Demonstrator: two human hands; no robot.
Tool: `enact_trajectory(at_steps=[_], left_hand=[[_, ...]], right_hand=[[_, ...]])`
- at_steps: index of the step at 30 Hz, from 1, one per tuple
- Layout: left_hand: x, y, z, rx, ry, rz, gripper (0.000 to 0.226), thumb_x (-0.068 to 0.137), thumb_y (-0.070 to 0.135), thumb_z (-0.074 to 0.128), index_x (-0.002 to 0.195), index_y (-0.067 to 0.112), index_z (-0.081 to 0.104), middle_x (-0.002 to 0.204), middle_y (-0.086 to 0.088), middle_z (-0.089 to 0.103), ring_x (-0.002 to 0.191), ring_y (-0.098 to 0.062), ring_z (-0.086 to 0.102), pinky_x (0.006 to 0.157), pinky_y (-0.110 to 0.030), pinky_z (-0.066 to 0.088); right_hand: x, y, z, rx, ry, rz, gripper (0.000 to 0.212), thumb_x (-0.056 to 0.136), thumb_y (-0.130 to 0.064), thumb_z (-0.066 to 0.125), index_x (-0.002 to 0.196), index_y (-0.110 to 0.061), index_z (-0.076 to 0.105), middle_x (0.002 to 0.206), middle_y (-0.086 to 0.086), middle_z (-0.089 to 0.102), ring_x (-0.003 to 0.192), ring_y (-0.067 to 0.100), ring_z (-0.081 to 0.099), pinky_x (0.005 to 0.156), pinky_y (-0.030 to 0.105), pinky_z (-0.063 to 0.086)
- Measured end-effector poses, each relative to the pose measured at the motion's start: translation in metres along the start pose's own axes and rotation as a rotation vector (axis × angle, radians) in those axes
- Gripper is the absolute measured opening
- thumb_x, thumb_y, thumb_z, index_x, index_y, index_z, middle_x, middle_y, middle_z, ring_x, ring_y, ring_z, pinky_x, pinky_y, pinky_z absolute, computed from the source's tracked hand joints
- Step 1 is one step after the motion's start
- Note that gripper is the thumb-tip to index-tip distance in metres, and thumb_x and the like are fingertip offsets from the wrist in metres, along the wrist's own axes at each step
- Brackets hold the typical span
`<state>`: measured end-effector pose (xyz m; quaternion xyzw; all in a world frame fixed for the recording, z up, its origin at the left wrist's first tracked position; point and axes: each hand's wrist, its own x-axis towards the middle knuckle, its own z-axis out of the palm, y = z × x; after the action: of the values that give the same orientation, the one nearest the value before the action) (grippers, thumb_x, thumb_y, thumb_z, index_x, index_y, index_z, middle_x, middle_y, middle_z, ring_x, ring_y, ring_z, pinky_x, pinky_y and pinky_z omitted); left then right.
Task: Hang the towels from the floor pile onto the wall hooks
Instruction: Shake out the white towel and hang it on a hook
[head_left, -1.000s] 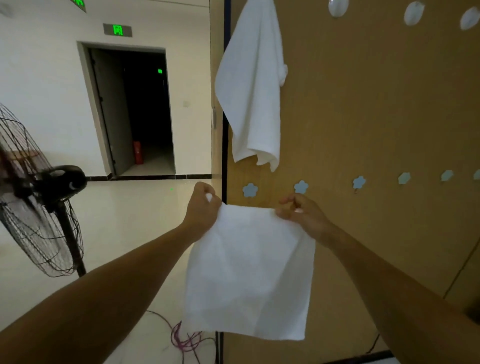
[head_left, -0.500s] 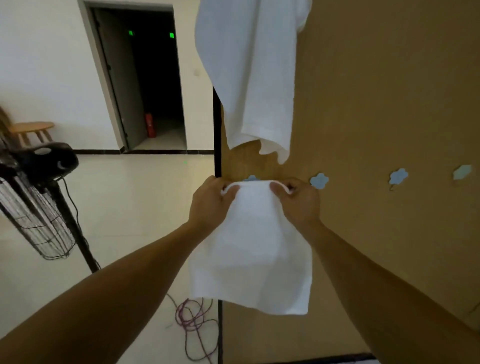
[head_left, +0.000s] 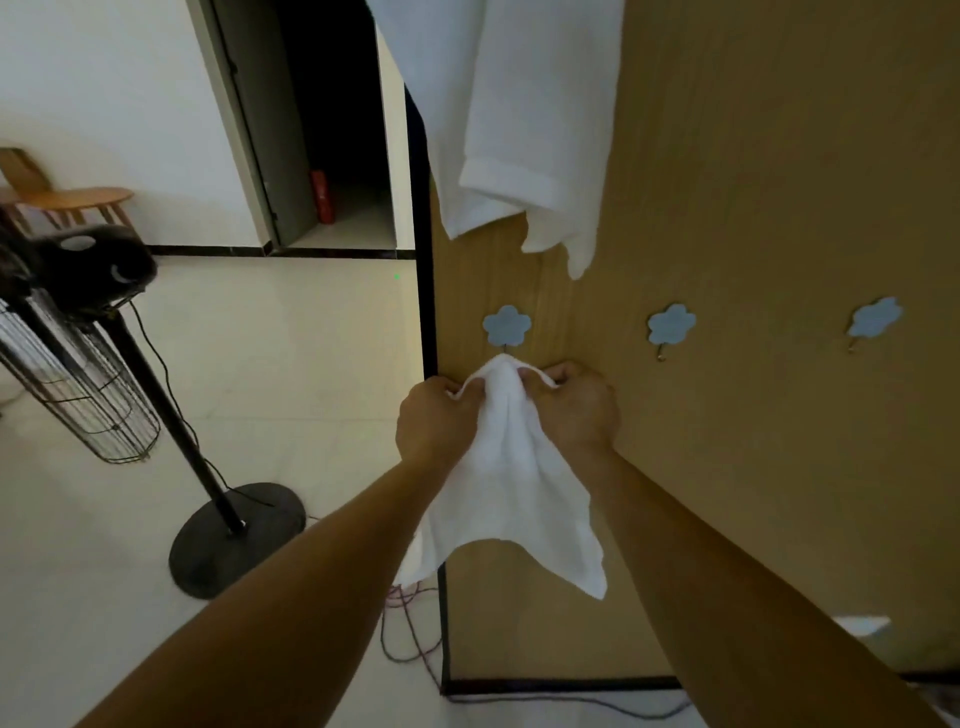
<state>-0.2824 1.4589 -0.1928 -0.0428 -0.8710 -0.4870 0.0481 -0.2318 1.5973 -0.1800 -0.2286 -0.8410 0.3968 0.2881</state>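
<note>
A small white towel (head_left: 506, 483) hangs from both my hands against the wooden wall panel (head_left: 753, 467). My left hand (head_left: 434, 421) pinches its top edge on the left and my right hand (head_left: 576, 410) pinches it on the right. The bunched top edge sits right under the leftmost blue flower hook (head_left: 506, 326), touching or nearly touching its metal hook. Two more blue flower hooks (head_left: 670, 325) (head_left: 875, 318) are bare to the right. A larger white towel (head_left: 514, 119) hangs above from a hook out of view.
A black standing fan (head_left: 83, 364) with a round base (head_left: 236, 538) stands on the tiled floor at left. Cables (head_left: 410, 634) trail on the floor by the panel's foot. A dark open doorway (head_left: 332, 119) and a wooden stool (head_left: 78, 200) are further back.
Both hands have drawn together and bunched the towel's top edge, lifting it up to the leftmost flower hook. The view has tilted down and closer to the wall.
</note>
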Motion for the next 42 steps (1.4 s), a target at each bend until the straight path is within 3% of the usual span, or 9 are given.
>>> enact_trajectory(at_steps=[4, 7, 10, 13, 16, 25, 29, 35, 42], left_hand=[[0.003, 0.011, -0.009, -0.303, -0.203, -0.152, 0.043, 0.064, 0.055, 0.077, 0.078, 0.015, 0.066, 0.076, 0.001, 0.069, 0.073, -0.017, 0.067, 0.062, -0.026, 0.053], [0.005, 0.022, -0.016, 0.114, -0.195, -0.105, 0.059, 0.063, 0.075, 0.061, 0.084, 0.020, 0.062, 0.077, 0.002, 0.066, 0.076, -0.017, 0.063, 0.077, -0.034, 0.052], [-0.003, 0.018, -0.012, 0.708, 0.078, 0.192, 0.051, 0.072, 0.074, 0.045, 0.073, 0.024, 0.055, 0.066, 0.009, 0.053, 0.074, -0.019, 0.048, 0.074, -0.036, 0.032], [-0.021, 0.007, -0.005, 0.723, 0.323, 0.603, 0.026, 0.079, 0.044, 0.058, 0.087, 0.019, 0.059, 0.079, -0.001, 0.058, 0.075, -0.024, 0.052, 0.069, -0.036, 0.036], [-0.013, -0.001, -0.003, 0.592, 0.131, 0.819, 0.031, 0.090, 0.028, 0.056, 0.114, 0.009, 0.064, 0.101, -0.010, 0.065, 0.088, -0.028, 0.060, 0.076, -0.035, 0.048], [-0.029, -0.009, -0.004, -0.065, -0.388, 0.465, 0.009, 0.091, 0.027, 0.063, 0.095, 0.032, 0.056, 0.080, 0.022, 0.059, 0.069, 0.009, 0.059, 0.063, -0.003, 0.044], [-0.030, -0.013, 0.007, -0.042, -0.313, 0.391, 0.031, 0.090, 0.018, 0.064, 0.117, 0.006, 0.058, 0.102, -0.001, 0.062, 0.089, -0.009, 0.059, 0.078, -0.013, 0.045], [-0.028, -0.020, 0.004, -0.534, -0.358, -0.085, 0.015, 0.085, 0.007, 0.056, 0.094, 0.014, 0.066, 0.089, -0.002, 0.068, 0.088, -0.027, 0.065, 0.068, -0.031, 0.055], [-0.035, -0.038, 0.026, -0.183, -0.224, 0.161, 0.018, 0.098, 0.025, 0.050, 0.107, 0.011, 0.059, 0.098, -0.001, 0.065, 0.081, -0.007, 0.060, 0.062, -0.007, 0.043]], right_hand=[[-0.002, -0.005, 0.002, 0.018, -0.042, -0.010, 0.032, 0.081, -0.045, 0.071, 0.068, -0.018, 0.060, 0.066, -0.004, 0.065, 0.059, 0.009, 0.055, 0.048, 0.020, 0.035], [-0.012, -0.010, 0.004, -0.191, 0.181, -0.153, 0.034, 0.078, -0.050, 0.071, 0.081, -0.017, 0.063, 0.081, 0.001, 0.064, 0.081, 0.021, 0.059, 0.070, 0.031, 0.042], [-0.019, -0.014, 0.006, -0.382, 0.450, -0.372, 0.028, 0.074, -0.038, 0.078, 0.084, -0.014, 0.071, 0.086, 0.013, 0.062, 0.082, 0.034, 0.057, 0.074, 0.042, 0.044], [-0.016, -0.009, 0.005, -0.258, 0.298, -0.561, 0.009, 0.080, -0.015, 0.075, 0.088, -0.011, 0.077, 0.079, 0.012, 0.063, 0.073, 0.031, 0.060, 0.066, 0.035, 0.049], [-0.022, -0.001, 0.003, -0.076, 0.079, -0.542, 0.020, 0.093, -0.015, 0.063, 0.109, -0.009, 0.073, 0.089, 0.012, 0.064, 0.077, 0.023, 0.063, 0.070, 0.030, 0.051], [-0.034, 0.019, 0.004, 0.175, -0.245, -0.258, 0.047, 0.092, -0.009, 0.054, 0.139, -0.013, 0.049, 0.126, 0.003, 0.061, 0.108, 0.013, 0.057, 0.088, 0.014, 0.043], [-0.032, 0.020, 0.011, 0.243, -0.328, -0.043, 0.032, 0.089, -0.016, 0.064, 0.121, -0.015, 0.059, 0.093, -0.011, 0.063, 0.092, 0.016, 0.064, 0.064, 0.007, 0.045], [-0.032, 0.035, 0.007, 0.593, -0.452, 0.319, 0.023, 0.088, -0.017, 0.059, 0.108, -0.014, 0.068, 0.109, 0.012, 0.070, 0.104, 0.034, 0.065, 0.094, 0.049, 0.052], [-0.039, 0.055, 0.023, 0.281, -0.442, 0.204, 0.043, 0.093, -0.020, 0.057, 0.134, -0.007, 0.050, 0.123, 0.011, 0.061, 0.104, 0.024, 0.062, 0.084, 0.033, 0.051]])
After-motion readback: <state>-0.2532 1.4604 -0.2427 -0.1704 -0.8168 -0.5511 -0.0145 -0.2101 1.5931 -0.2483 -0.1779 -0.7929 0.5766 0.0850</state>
